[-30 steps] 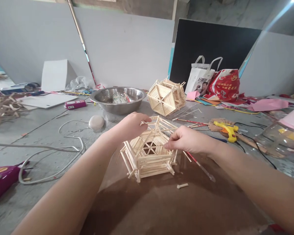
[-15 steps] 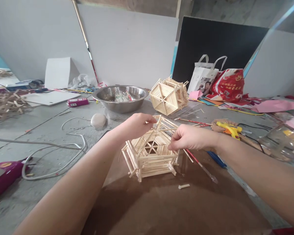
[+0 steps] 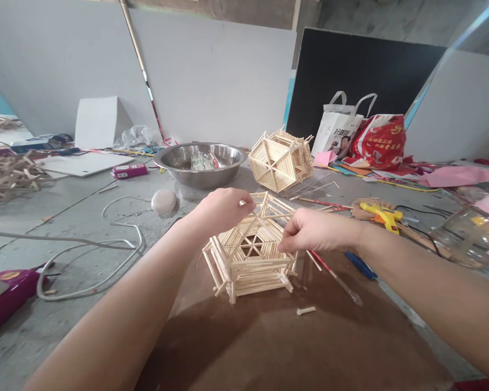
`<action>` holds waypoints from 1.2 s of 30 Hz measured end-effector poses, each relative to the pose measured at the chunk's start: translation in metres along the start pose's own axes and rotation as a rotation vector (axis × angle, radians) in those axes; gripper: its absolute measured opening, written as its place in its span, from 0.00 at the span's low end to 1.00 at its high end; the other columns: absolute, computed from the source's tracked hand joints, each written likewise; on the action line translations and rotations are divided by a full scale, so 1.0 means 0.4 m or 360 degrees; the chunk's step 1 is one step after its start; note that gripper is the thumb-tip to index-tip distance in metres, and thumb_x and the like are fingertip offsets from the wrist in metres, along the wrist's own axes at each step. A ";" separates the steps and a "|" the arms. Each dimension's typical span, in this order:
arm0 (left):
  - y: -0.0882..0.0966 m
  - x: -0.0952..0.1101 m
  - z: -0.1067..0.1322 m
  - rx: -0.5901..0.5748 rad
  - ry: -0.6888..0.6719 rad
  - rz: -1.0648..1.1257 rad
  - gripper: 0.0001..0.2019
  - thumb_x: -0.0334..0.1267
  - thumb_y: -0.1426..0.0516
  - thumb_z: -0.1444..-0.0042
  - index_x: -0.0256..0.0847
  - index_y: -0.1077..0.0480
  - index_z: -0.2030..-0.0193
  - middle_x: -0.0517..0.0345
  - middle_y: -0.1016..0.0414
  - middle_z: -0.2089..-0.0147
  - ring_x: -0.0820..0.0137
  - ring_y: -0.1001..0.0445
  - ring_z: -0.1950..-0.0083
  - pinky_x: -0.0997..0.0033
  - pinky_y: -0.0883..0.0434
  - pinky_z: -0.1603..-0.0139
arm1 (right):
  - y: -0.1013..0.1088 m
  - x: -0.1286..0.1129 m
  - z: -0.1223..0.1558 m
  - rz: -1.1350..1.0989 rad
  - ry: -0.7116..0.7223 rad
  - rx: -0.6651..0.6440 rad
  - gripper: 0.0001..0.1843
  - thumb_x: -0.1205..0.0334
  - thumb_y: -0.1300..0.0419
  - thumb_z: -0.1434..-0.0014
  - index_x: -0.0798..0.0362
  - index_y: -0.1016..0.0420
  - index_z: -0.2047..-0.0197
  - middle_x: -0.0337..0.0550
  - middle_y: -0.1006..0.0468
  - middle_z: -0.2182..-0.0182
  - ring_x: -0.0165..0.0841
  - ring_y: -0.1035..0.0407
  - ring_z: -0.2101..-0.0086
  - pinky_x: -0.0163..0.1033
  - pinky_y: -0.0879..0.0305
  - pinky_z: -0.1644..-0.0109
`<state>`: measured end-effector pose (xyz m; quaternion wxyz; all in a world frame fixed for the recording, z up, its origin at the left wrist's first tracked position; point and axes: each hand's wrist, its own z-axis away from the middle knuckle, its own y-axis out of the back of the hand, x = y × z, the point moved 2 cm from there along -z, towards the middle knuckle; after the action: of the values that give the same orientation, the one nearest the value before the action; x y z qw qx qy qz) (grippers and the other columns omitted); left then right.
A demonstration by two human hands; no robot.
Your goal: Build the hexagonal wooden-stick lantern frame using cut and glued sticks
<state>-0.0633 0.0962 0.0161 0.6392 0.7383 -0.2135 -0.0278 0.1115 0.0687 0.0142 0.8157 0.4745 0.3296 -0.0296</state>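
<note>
Pale hexagonal wooden-stick frame (image 3: 261, 264): probably light, stiff, fragile; hold outer bars.
Right hand's (image 3: 303, 231) grip: pressed together; left hand's (image 3: 224, 209): cannot tell.

Head camera: up on the person's head, looking forward and down
Left hand (image 3: 224, 209) and right hand (image 3: 315, 231): close by, near the middle, seen from behind and above
Stick frame (image 3: 261, 279): close too, seen from above and a bit from the front
Metal bowl (image 3: 199, 179): farther off, seen over its rim
Grey panel (image 3: 215, 76): far back, faced almost straight on
Clear jar (image 3: 452, 240): cut by the right edge, so its shape is hard to tell
</note>
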 end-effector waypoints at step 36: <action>0.005 0.007 -0.006 -0.0100 0.0024 0.0022 0.15 0.47 0.53 0.49 0.46 0.31 0.59 0.57 0.26 0.69 0.69 0.29 0.71 0.72 0.37 0.72 | 0.002 0.004 0.010 -0.0054 0.0043 0.0104 0.10 0.58 0.46 0.56 0.55 0.34 0.81 0.31 0.44 0.86 0.22 0.50 0.83 0.31 0.56 0.79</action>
<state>-0.0607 0.0974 0.0190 0.6637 0.7166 -0.2130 -0.0245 0.1150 0.0664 0.0153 0.7947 0.4955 0.3474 -0.0478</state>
